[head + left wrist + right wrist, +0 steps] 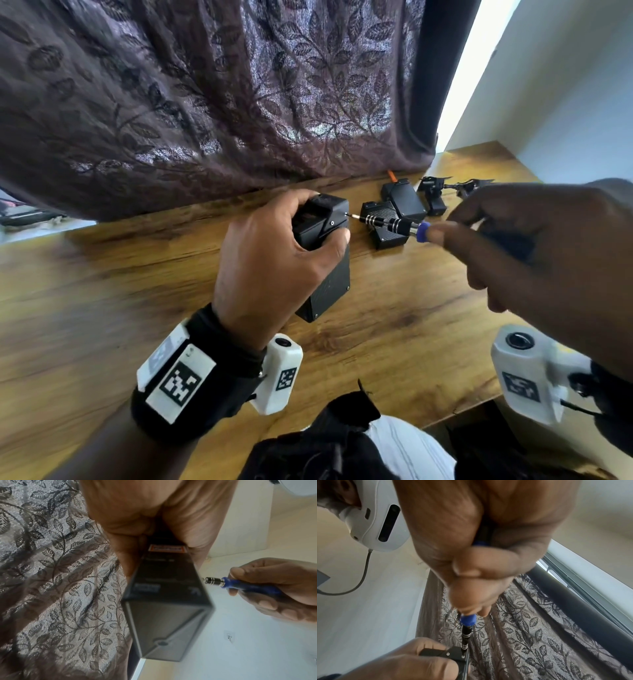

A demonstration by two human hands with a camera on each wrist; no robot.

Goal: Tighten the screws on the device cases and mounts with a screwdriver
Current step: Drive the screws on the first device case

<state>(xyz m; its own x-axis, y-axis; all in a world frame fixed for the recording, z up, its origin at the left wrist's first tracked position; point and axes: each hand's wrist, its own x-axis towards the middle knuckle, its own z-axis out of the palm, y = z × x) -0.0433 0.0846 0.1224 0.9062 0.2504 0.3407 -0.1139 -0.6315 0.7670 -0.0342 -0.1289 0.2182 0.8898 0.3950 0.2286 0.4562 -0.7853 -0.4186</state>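
Note:
My left hand (274, 253) grips a black device case (325, 260), standing it on end on the wooden table (102, 308). In the left wrist view the case (164, 595) runs out from under my palm. My right hand (507, 240) holds a screwdriver (394, 224) with a blue handle and a black ringed shaft. Its tip sits at a screw on the case's upper right side. The right wrist view shows the screwdriver (467, 628) pointing down at a screw on the case (452, 654), with my fingers curled round the handle.
Two more black cases (383, 226) (406, 202) and black mounts (435, 195) lie at the table's back right, by an orange-tipped tool (392, 175). A patterned curtain (205, 102) hangs along the far edge. Dark cloth (325, 445) lies at the near edge.

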